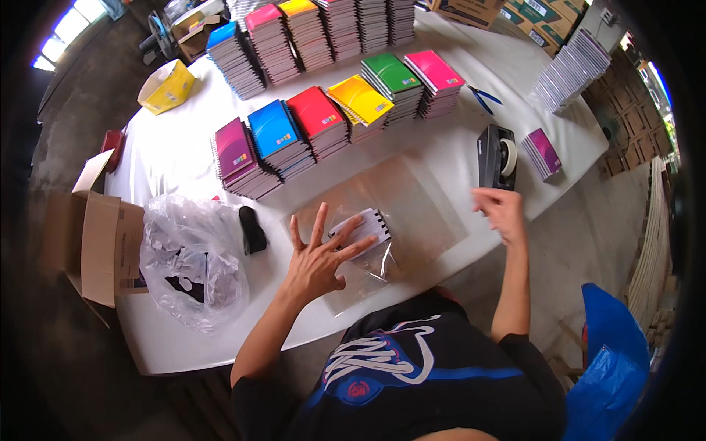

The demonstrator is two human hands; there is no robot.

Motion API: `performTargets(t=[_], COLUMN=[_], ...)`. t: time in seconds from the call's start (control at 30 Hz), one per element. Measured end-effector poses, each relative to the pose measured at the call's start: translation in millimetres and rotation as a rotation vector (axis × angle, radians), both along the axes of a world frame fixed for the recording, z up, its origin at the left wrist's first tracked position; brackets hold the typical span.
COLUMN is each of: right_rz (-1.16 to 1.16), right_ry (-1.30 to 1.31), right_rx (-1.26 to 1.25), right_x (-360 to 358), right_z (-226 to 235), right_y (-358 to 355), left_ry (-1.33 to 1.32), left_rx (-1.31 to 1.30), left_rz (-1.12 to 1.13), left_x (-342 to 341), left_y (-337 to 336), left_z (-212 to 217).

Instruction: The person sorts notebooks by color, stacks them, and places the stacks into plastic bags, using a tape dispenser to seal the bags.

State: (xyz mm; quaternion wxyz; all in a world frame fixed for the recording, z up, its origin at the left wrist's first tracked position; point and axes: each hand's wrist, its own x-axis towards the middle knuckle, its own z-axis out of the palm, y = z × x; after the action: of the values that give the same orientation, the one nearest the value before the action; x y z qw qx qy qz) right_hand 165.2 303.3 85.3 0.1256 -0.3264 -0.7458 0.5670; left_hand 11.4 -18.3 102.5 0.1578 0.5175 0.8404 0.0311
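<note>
My left hand (315, 266) is spread with its fingers apart over a small spiral notebook (373, 226), whose white page side shows. The notebook lies in a clear plastic sleeve (380, 266) on a see-through sheet (430, 195). The fingers partly cover it; whether they press on it is hard to see. At the right, my right hand (504, 213) is beside the near end of a black tape dispenser (488, 165) with a pale roll. Its fingers are bent together, and anything pinched between them is too small to make out.
Stacks of coloured spiral notebooks (316, 117) stand across the back. Blue-handled pliers (483, 98) and a small purple notebook stack (542, 154) lie at right. At left are a crumpled plastic bag (187, 257), a black object (251, 229), a cardboard box (99, 246) and a yellow container (167, 86).
</note>
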Motion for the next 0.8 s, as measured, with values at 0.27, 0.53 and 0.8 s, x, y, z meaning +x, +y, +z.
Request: performTargets(t=[0.27,0.53,0.8], right_rz=[0.889,1.054,0.764], right_ry=[-0.28,0.302,0.517], right_rx=[0.709,0.828,0.059], right_x=[-133,-98,-98], right_z=[23,5,-17], right_y=[-113,-86,-114], left_ry=[0.159,-0.061,-0.369], left_rx=[-0.061,0.075,0.716], left_rz=[-0.094,0.02,0.232], left_x=[-2,-2,-3], left_y=[3,-4,11], left_z=[3,-9,-47])
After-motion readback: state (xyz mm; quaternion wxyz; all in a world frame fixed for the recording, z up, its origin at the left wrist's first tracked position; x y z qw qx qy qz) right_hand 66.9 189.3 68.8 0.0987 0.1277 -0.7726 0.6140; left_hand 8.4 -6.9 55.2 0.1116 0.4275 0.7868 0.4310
